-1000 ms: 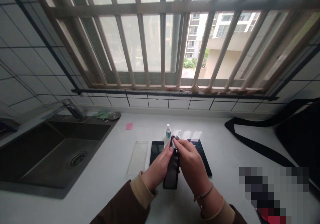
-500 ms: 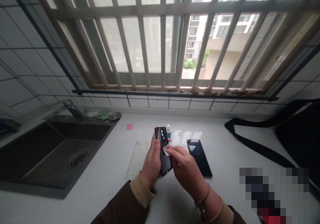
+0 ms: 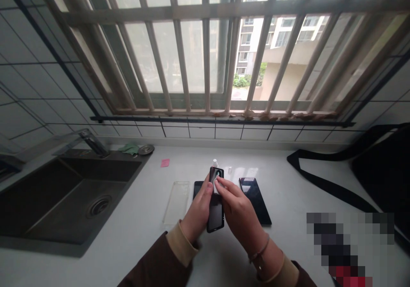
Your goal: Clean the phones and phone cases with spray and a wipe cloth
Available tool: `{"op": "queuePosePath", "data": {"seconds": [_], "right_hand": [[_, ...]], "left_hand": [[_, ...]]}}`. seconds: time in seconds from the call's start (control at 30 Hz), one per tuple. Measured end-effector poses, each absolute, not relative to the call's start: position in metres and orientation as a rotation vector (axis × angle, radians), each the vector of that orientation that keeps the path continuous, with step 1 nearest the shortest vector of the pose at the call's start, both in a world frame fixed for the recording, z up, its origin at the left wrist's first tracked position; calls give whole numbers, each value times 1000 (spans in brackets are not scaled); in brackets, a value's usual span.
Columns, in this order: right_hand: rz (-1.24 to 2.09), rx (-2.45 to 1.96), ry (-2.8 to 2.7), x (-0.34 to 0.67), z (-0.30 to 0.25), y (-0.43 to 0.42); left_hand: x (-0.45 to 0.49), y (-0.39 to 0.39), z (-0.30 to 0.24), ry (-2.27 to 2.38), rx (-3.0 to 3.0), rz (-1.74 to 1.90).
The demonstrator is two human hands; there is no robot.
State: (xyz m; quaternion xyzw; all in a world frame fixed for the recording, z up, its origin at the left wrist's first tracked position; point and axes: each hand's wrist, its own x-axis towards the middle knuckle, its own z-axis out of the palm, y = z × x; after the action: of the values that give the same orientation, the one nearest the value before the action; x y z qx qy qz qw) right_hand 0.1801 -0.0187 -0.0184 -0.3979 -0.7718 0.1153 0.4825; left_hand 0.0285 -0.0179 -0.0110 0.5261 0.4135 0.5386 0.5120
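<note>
The left hand (image 3: 200,206) grips the black phone case (image 3: 215,221) above the counter (image 3: 134,244), its top swung toward twelve o'clock; the right hand (image 3: 240,203) pinches a white wipe (image 3: 215,188) — shifted up near the camera cutouts (image 3: 218,173), so wiping seems centred there.

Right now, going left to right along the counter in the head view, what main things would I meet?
Sink → clear phone case → held dark phone case → flat dark-screened device → black bag.
</note>
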Motion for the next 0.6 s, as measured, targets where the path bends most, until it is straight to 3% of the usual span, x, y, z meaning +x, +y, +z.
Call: {"op": "queuePosePath", "data": {"seconds": [0.33,0.6], "right_hand": [[157,-1133,-1843,188,-30,-13],[293,-966,-1990,181,-18,-19]], "left_hand": [[31,-20,-9,981,1509,1164],[23,-16,-10,1099,1417,1402]]}}
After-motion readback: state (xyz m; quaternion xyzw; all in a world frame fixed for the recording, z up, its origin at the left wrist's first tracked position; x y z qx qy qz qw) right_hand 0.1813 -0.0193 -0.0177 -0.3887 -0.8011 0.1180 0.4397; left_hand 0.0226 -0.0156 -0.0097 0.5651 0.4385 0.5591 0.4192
